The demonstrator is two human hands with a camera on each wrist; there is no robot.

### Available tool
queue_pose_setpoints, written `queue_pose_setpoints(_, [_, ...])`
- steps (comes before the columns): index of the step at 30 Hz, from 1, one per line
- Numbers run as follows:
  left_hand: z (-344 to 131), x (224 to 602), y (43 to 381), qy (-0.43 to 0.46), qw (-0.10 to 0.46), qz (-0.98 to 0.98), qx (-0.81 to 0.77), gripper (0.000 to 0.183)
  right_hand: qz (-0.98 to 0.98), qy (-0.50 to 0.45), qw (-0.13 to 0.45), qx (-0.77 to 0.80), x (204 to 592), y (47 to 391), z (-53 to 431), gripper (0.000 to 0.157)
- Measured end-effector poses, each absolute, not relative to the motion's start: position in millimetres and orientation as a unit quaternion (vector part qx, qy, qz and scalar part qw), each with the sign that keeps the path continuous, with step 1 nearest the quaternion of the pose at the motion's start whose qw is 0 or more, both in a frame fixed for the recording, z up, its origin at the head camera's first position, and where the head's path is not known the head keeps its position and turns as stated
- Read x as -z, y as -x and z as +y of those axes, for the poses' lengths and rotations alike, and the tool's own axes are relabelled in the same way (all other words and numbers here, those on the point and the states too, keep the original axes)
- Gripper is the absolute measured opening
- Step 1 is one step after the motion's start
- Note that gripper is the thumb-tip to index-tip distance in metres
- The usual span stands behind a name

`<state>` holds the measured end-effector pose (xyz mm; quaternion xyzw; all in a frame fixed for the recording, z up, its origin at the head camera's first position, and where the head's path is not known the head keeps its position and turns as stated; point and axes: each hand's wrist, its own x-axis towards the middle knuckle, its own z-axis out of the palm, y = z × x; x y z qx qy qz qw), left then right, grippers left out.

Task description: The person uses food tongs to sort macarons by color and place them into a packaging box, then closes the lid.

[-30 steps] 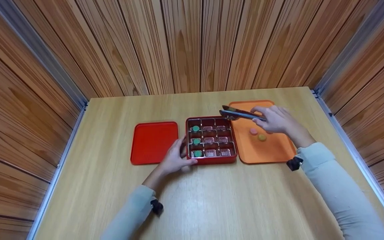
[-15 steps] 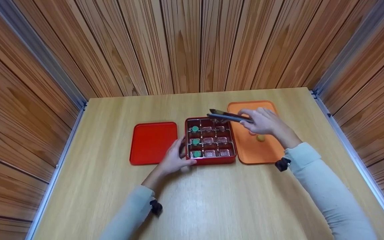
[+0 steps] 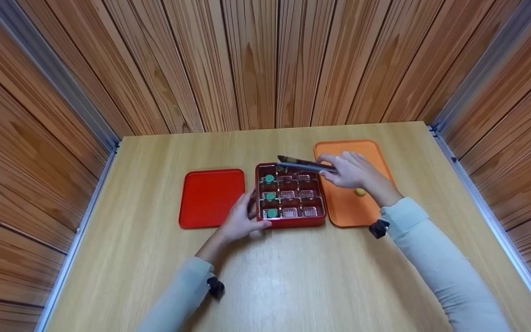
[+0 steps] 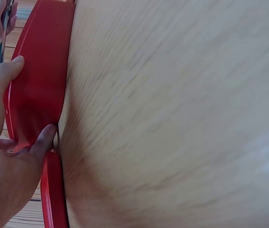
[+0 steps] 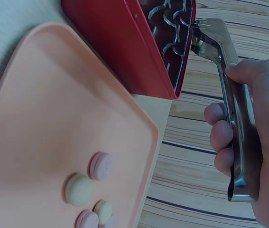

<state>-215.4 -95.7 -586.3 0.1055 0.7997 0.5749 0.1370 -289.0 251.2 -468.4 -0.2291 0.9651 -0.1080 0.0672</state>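
My left hand (image 3: pixel 242 219) grips the near left corner of a red box (image 3: pixel 293 222), its thumb along the front wall (image 4: pixel 41 57). The box's divided insert holds three green macarons (image 3: pixel 270 196) down its left column. In my right hand (image 3: pixel 348 170) is a pair of metal tongs (image 5: pixel 241 128), squeezed between thumb and fingers. Their tips hover over the box's back row. Something yellowish shows between the tips in the right wrist view, but I cannot tell what it is. Pink and pale yellow macarons (image 5: pixel 78 190) lie on the orange tray (image 3: pixel 351 212).
A flat red lid (image 3: pixel 212 198) lies left of the box, close to my left hand. The orange tray stands against the box's right side. Wood-panelled walls (image 3: pixel 247 64) rise behind the table (image 3: pixel 288 276) and at both sides.
My right hand has carried the tongs leftward from above the tray's edge to above the box's back row. The left hand and the box stay in place.
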Motion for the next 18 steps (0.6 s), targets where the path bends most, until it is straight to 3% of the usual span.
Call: queue_pose_setpoints(18, [-96.3, 586.7, 215.8, -0.112, 0.13, 0.791, -0.588, 0.118, 0.966, 0.223, 0.077, 0.109, 480.8, 286.2, 249.1, 0.046])
